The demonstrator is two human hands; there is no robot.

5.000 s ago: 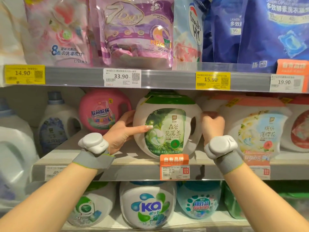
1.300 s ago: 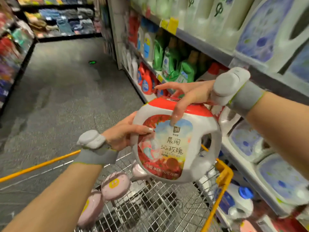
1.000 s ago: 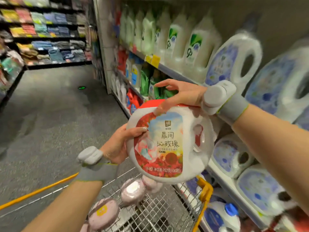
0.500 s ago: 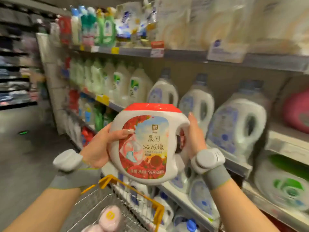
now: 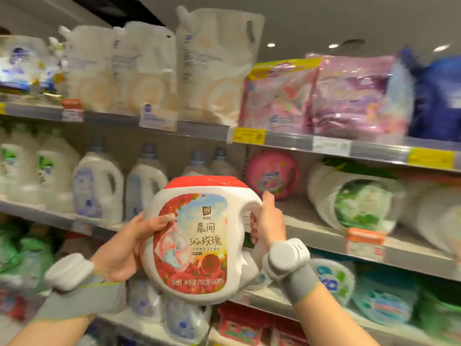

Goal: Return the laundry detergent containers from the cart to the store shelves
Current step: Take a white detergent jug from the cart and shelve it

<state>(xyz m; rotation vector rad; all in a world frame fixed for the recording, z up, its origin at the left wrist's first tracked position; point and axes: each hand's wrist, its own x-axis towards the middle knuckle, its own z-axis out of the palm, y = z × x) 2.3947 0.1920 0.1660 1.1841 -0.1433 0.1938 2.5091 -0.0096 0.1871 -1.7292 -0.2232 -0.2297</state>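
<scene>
A white detergent tub (image 5: 197,243) with a red lid and a red rose label is held upright in front of the shelves, at mid-shelf height. My left hand (image 5: 129,245) grips its left side, thumb across the label. My right hand (image 5: 268,223) holds its handle on the right side. Behind it, the middle shelf (image 5: 324,236) shows a bare stretch between a pink round tub (image 5: 273,176) and a white tub with a green label (image 5: 359,201). The cart is out of view.
White jugs with blue labels (image 5: 99,186) line the middle shelf at left. Refill pouches (image 5: 209,71) and pink packs (image 5: 282,96) fill the top shelf. Lower shelves hold round tubs (image 5: 334,278) and red boxes (image 5: 242,323). Price tags run along the shelf edges.
The red-lidded tub has come up out of the cart and swung right toward the shelves. My right hand moved from the lid to the handle. The view has turned to face the shelves.
</scene>
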